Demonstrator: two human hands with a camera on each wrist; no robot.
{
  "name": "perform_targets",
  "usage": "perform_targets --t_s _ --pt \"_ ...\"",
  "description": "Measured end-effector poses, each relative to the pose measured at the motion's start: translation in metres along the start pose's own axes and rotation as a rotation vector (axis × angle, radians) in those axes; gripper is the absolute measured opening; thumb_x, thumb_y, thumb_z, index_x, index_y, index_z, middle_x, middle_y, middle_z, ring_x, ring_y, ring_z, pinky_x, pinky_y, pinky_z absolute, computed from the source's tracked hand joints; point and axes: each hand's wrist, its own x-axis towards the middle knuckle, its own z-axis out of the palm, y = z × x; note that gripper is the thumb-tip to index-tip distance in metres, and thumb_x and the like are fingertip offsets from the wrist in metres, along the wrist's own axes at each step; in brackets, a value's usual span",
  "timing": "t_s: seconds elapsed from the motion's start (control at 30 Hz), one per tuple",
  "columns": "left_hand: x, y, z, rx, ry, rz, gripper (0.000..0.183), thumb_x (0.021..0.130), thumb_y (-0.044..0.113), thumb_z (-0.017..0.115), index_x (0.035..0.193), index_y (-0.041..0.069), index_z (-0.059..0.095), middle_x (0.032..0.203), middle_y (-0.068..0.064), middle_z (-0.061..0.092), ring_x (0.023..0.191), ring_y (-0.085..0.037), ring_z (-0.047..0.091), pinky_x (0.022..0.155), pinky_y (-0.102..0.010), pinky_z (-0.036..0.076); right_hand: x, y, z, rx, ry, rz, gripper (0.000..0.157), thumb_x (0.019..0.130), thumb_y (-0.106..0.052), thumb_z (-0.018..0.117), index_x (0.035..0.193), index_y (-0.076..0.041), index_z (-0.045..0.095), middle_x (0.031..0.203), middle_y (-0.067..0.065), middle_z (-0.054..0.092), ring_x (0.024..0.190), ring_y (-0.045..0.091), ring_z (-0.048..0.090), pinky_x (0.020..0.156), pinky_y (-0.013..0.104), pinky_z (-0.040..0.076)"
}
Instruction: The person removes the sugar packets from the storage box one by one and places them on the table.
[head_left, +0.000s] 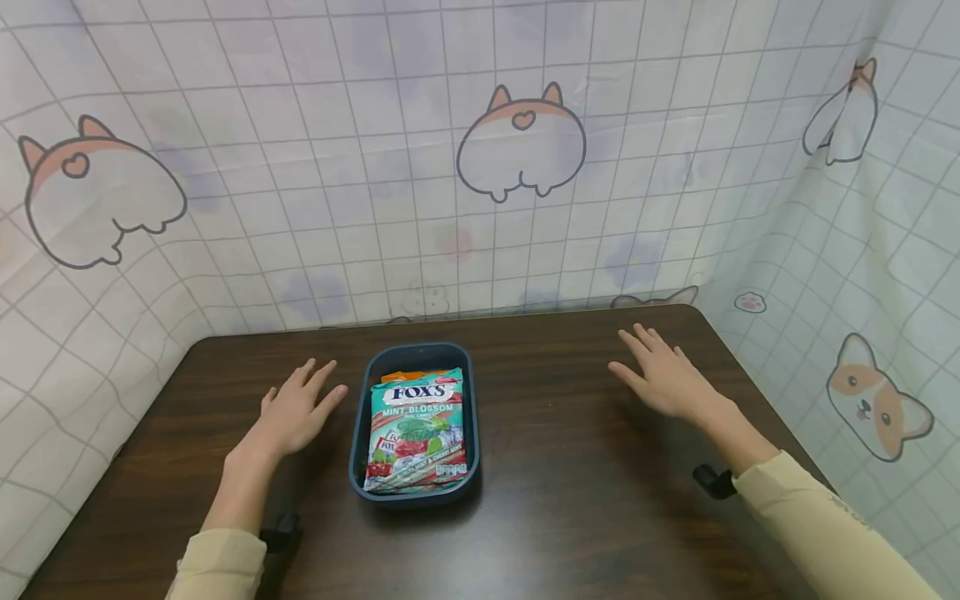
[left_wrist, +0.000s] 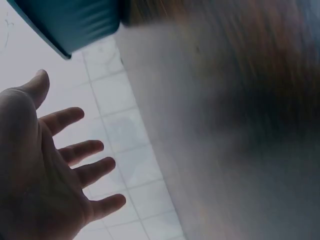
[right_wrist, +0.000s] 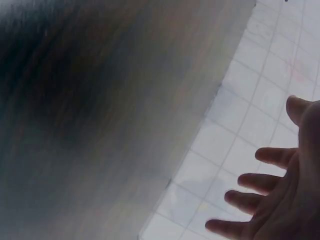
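Note:
A dark blue oval-cornered basket (head_left: pixel 472 417) stands on the table, left of centre in the head view. Inside it lies a green-and-red bag of Fox's candy (head_left: pixel 417 433), with an orange packet (head_left: pixel 405 377) showing behind its top edge. To the left of the basket is my left hand (head_left: pixel 292 412), fingers spread and holding nothing; the left wrist view shows the basket's wall (left_wrist: pixel 80 25) beyond the thumb. Over the table's right side my right hand (head_left: pixel 663 375) is spread too, apart from the basket and with nothing in it.
The dark wooden table (head_left: pixel 555 467) carries the basket. Behind it and along both sides hangs a white gridded cloth (head_left: pixel 375 208) printed with corgi drawings. A black strap piece (head_left: pixel 714 482) sits at the right wrist, another (head_left: pixel 281 533) at the left.

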Motion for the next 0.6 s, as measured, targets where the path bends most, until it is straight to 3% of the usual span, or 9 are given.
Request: perform_targets --t_s 0.13,0.37,0.6 --pt "-0.002 0.007 0.002 -0.045 0.028 0.026 0.071 0.109 0.053 0.037 0.159 0.003 0.032 0.16 -0.032 0.025 0.143 -0.056 0.027 0.106 -0.08 0.017 -0.002 -0.004 0.003 0.062 0.049 -0.035 0.072 0.109 -0.05 0.044 0.156 0.004 0.034 0.159 0.031 0.03 0.144 0.05 0.03 0.112 0.067 0.028" --pt "-0.008 0.016 0.003 -0.208 0.073 0.059 0.065 0.111 0.046 0.041 0.156 -0.002 0.037 0.153 -0.031 0.036 0.139 -0.053 0.035 0.109 -0.072 0.027 -0.003 -0.013 0.007 0.206 0.118 -0.099 0.061 0.109 -0.043 0.048 0.147 0.004 0.046 0.144 0.027 0.052 0.13 0.047 0.05 0.103 0.063 0.042" --pt "-0.013 0.021 0.011 -0.335 0.1 0.031 0.062 0.11 0.044 0.044 0.152 -0.001 0.042 0.148 -0.027 0.044 0.131 -0.046 0.045 0.104 -0.068 0.038 -0.004 -0.027 0.01 0.388 0.145 -0.096 0.046 0.109 -0.038 0.052 0.139 -0.003 0.056 0.133 0.02 0.063 0.123 0.04 0.058 0.097 0.059 0.048"
